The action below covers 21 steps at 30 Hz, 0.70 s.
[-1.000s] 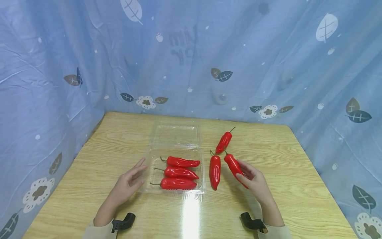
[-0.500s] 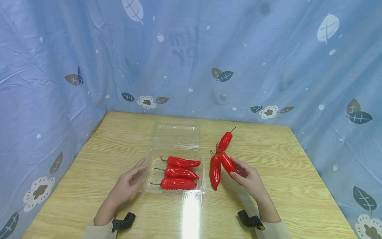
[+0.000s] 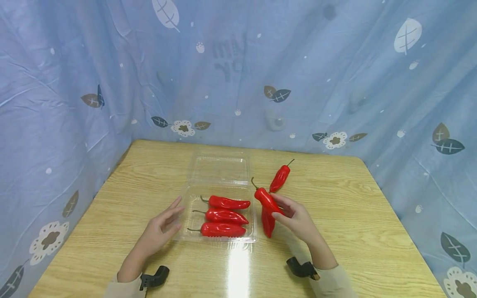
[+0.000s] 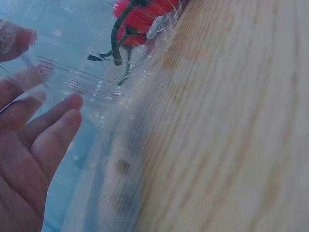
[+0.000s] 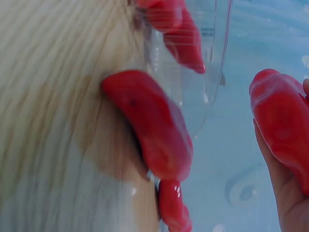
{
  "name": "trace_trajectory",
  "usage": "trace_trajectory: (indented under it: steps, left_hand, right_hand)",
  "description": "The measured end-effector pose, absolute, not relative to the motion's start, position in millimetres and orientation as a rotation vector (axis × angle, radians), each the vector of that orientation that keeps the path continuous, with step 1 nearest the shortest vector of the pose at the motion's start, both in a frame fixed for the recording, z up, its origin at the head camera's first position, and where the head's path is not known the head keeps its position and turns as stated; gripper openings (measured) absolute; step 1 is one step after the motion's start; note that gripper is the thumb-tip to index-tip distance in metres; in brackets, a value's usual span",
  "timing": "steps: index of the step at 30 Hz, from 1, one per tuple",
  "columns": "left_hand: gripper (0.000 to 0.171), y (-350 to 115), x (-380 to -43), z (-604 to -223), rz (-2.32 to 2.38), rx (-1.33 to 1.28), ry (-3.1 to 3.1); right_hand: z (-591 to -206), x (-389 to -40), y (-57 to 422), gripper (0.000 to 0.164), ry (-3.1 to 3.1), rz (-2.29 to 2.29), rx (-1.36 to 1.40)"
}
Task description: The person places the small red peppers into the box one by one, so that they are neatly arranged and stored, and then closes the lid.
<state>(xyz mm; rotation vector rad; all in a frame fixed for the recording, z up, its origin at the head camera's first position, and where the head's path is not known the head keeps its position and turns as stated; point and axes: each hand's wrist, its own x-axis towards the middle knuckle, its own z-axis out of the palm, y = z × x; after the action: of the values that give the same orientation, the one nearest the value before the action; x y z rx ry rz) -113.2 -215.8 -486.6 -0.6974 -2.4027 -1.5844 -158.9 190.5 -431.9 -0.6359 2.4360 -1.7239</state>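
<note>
Plain beige sleeves, with a bent, tube-like black device at the end of each.

Curtain, head view: I make out faint, darker lettering in two short lines high up near the middle, too blurred for me to read as words. I can read nothing else in any view.

From my remote seat I see a pale blue curtain printed with leaves and white flowers, hanging in folds behind and along both sides of a wood-grained table. A bright light streak gleams on its near part.
</note>
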Motion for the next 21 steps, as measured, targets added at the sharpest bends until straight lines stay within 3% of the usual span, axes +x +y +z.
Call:
trace_trajectory:
  steps: [21]
  left_hand:
    - [0.044, -218.4, -116.3, -493.2, -1.589, -0.706, -2.414]
  right_hand:
    - [-433.2, -173.4, 149.9, 0.050, 2.252, -1.697, -0.850]
